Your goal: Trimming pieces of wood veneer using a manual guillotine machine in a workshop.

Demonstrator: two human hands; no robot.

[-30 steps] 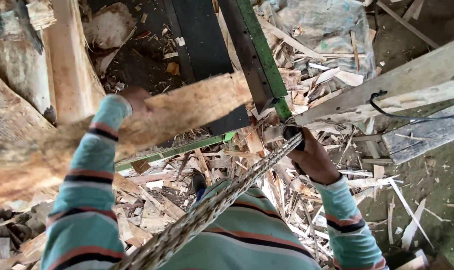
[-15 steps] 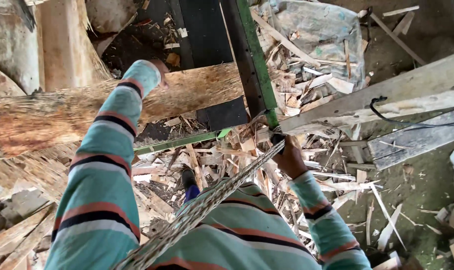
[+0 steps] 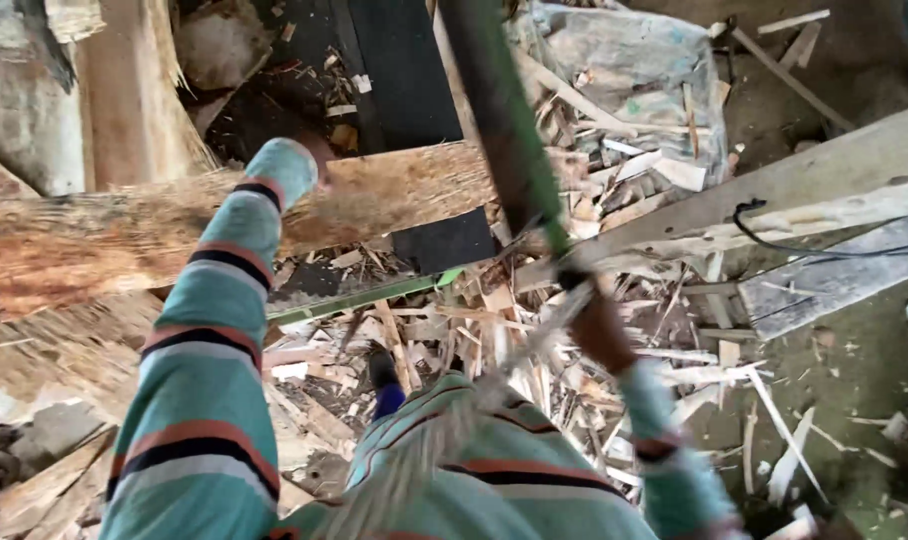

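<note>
Log (image 3: 174, 235): big rough timber, lying near-horizontal across the left half of view, bark-brown at the left end, paler split wood toward the right end, which stops just short of the green bar (image 3: 504, 130).

Left hand (image 3: 314, 165): on top of the log near its right end, mostly hidden by the striped sleeve cuff. Fingers not visible, so can't tell whether the grip is closed or just a flat palm pressing.

Right hand (image 3: 599, 325): wrapped around the lower end of the green bar where it meets a pale, motion-blurred shaft (image 3: 454, 410) running down toward the torso. Grip looks closed on it; blur hides finger detail.

Green bar runs steeply from top centre down to the right hand, crossing in front of a dark panel (image 3: 404, 70). Thinner green strip (image 3: 359, 298) lies below the log, nearly level, passing under a black block (image 3: 444, 240).

Around:
- Floor below is thick with wood offcuts and splinters (image 3: 534, 330), densest between the log and the right hand.
- Long grey plank (image 3: 774, 190) slants up to the right, black cable (image 3: 824, 245) draped over it.
- Dusty plastic sack (image 3: 634, 70) at top right, scraps on it.
- Upright pale slabs (image 3: 124, 90) at top left, behind the log.
- Person's foot (image 3: 384, 385) visible among the offcuts, just under the green strip.

In the way: green bar and plank crowd the log's right end.
</note>
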